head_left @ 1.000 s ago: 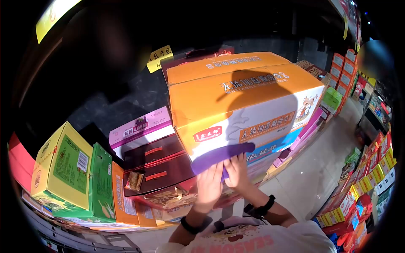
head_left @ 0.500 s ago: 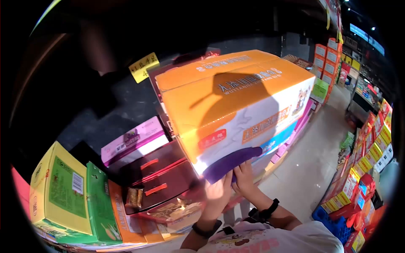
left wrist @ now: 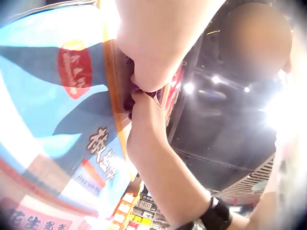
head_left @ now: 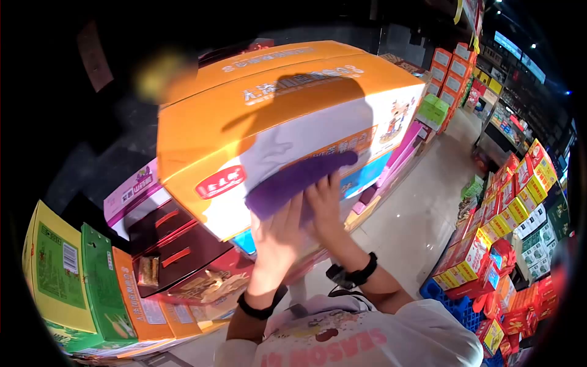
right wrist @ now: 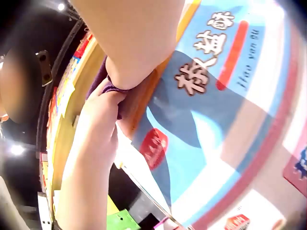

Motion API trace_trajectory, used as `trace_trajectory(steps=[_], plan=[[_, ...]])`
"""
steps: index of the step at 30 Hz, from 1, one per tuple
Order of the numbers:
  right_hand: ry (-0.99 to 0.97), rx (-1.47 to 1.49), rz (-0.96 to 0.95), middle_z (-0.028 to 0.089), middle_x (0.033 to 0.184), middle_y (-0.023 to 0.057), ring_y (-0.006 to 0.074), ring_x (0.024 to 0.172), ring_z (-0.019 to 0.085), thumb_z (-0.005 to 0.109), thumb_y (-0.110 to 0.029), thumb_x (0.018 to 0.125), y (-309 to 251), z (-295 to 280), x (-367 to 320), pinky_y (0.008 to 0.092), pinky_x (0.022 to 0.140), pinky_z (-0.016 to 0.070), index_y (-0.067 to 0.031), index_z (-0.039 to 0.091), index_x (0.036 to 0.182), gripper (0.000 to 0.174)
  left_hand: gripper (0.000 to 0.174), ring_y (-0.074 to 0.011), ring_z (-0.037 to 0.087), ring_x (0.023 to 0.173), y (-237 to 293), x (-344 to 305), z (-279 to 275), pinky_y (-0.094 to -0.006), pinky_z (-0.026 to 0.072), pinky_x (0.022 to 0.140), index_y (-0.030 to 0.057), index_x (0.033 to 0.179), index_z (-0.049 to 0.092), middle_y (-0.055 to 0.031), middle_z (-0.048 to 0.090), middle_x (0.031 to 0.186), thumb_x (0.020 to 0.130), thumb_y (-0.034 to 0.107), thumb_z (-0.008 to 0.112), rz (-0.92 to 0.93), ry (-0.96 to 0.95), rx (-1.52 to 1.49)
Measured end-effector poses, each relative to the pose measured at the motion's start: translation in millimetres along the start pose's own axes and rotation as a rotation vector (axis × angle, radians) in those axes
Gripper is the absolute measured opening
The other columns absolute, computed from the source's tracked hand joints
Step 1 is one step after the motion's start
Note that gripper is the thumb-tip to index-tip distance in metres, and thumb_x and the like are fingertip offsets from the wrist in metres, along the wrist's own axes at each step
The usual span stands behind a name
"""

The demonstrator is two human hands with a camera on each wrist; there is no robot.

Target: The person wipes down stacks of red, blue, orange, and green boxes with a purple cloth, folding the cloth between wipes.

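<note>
A folded purple cloth (head_left: 299, 181) stands out in front of the white side of a large orange-topped carton (head_left: 202, 144) in the head view. My left hand (head_left: 276, 235) grips the cloth's lower left part, and my right hand (head_left: 324, 199) holds it just to the right. Both hands are close together, backs toward the head camera. In the left wrist view, purple cloth (left wrist: 128, 103) shows bunched between the fingers. The right wrist view shows the cloth (right wrist: 99, 79) at the fingers too, beside a blue carton face (right wrist: 192, 129). Fingertips are partly hidden.
Left of the carton sit dark red gift boxes (head_left: 174, 235), a purple-and-white box (head_left: 131, 192), and green and yellow boxes (head_left: 58, 260). On the right, a tiled aisle floor (head_left: 397, 214) separates it from stacked red and yellow cartons (head_left: 471, 257). Orange boxes (head_left: 452, 76) stack farther back.
The head view has shifted, so the carton sits farther left and higher. Both hands keep the cloth, which now overlaps the printed lettering on the white side.
</note>
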State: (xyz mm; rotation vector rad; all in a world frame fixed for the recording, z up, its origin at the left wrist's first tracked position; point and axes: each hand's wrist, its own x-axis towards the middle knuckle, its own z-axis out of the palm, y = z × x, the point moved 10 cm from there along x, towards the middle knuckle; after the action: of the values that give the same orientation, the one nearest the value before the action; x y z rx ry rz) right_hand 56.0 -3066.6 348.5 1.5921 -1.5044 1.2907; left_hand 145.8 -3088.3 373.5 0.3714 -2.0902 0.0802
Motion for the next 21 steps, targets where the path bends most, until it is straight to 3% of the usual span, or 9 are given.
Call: trace_trajectory(steps=[3, 5, 8, 9, 10, 11, 14, 18, 21], plan=[[-0.112, 0.012, 0.066, 0.037, 0.126, 0.0252, 0.0549, 0.12, 0.025, 0.056, -0.016, 0.064, 30, 19, -54, 0.0663, 0.099, 0.0183, -0.001, 0.047, 0.121, 0.06, 0.048, -0.0371, 0.047, 0.114, 0, -37, 50, -0.0486, 0.0359, 0.094, -0.0013, 0.118, 0.055, -0.0198, 0.051, 0.122, 0.07, 0.004, 0.056, -0.121, -0.126, -0.013], [-0.12, 0.016, 0.007, 0.039, 0.124, 0.0236, 0.0537, 0.117, 0.029, 0.056, -0.02, 0.065, 39, 8, -51, 0.0675, 0.097, 0.0187, -0.0023, 0.048, 0.12, 0.058, 0.061, -0.0381, 0.045, 0.114, 8, -49, 61, -0.048, 0.0336, 0.097, -0.0023, 0.123, 0.049, -0.0207, 0.049, 0.123, 0.064, 0.001, 0.058, -0.151, -0.068, -0.029], [-0.154, -0.029, -0.125, 0.042, 0.124, 0.0202, 0.0516, 0.119, 0.031, 0.057, -0.023, 0.066, 47, -3, -32, 0.07, 0.095, 0.0175, -0.0082, 0.052, 0.12, 0.056, 0.063, -0.0404, 0.044, 0.114, 20, -22, 56, -0.0485, 0.0325, 0.096, -0.0029, 0.124, 0.048, -0.0216, 0.047, 0.124, 0.062, -0.001, 0.057, -0.214, -0.073, -0.01], [-0.145, -0.048, -0.134, 0.042, 0.127, 0.0189, 0.0497, 0.122, 0.03, 0.056, -0.022, 0.066, 49, -14, -15, 0.0694, 0.095, 0.0179, -0.0105, 0.053, 0.122, 0.057, 0.064, -0.041, 0.043, 0.113, 21, -5, 55, -0.0489, 0.0326, 0.095, -0.0031, 0.124, 0.047, -0.0217, 0.046, 0.124, 0.061, -0.002, 0.056, -0.227, -0.087, 0.007], [-0.093, -0.058, -0.169, 0.043, 0.128, 0.0182, 0.0487, 0.124, 0.029, 0.056, -0.021, 0.066, 47, -31, 8, 0.0686, 0.095, 0.0185, -0.011, 0.053, 0.122, 0.057, 0.066, -0.0408, 0.044, 0.11, 34, 19, 39, -0.0492, 0.0325, 0.093, -0.0039, 0.125, 0.046, -0.0221, 0.045, 0.124, 0.06, -0.002, 0.055, -0.102, 0.024, 0.012], [-0.038, -0.069, -0.204, 0.043, 0.129, 0.0176, 0.0477, 0.126, 0.028, 0.056, -0.02, 0.066, 43, -47, 29, 0.0679, 0.095, 0.0191, -0.0115, 0.053, 0.123, 0.057, 0.067, -0.041, 0.043, 0.109, 32, 29, 43, -0.0498, 0.0316, 0.094, -0.0037, 0.126, 0.045, -0.0224, 0.045, 0.124, 0.06, -0.003, 0.053, -0.18, -0.05, 0.061], [-0.029, -0.093, -0.186, 0.044, 0.13, 0.0172, 0.0479, 0.124, 0.031, 0.055, -0.02, 0.072, 50, -76, 61, 0.0653, 0.095, 0.0205, -0.0121, 0.053, 0.123, 0.053, 0.067, -0.0414, 0.043, 0.109, 54, 63, 37, -0.0502, 0.0308, 0.094, -0.0022, 0.127, 0.045, -0.0217, 0.045, 0.123, 0.06, -0.002, 0.054, -0.101, 0.028, 0.144], [-0.045, 0.037, -0.15, 0.047, 0.123, 0.0183, 0.0495, 0.113, 0.038, 0.057, -0.016, 0.072, 88, -71, 28, 0.0648, 0.092, 0.0267, -0.0095, 0.054, 0.12, 0.049, 0.062, -0.0392, 0.043, 0.11, 60, 52, 81, -0.0488, 0.0317, 0.092, 0.001, 0.125, 0.048, -0.0192, 0.049, 0.119, 0.064, 0.0, 0.056, -0.15, 0.003, 0.132], [-0.172, 0.05, -0.018, 0.047, 0.122, 0.0159, 0.0435, 0.114, 0.04, 0.057, -0.006, 0.069, 116, -67, -9, 0.0561, 0.098, 0.0291, -0.0077, 0.054, 0.119, 0.049, 0.058, -0.0366, 0.044, 0.111, 67, 17, 132, -0.046, 0.033, 0.09, 0.0009, 0.123, 0.05, -0.0178, 0.05, 0.118, 0.066, 0.001, 0.058, -0.187, -0.072, 0.089]])
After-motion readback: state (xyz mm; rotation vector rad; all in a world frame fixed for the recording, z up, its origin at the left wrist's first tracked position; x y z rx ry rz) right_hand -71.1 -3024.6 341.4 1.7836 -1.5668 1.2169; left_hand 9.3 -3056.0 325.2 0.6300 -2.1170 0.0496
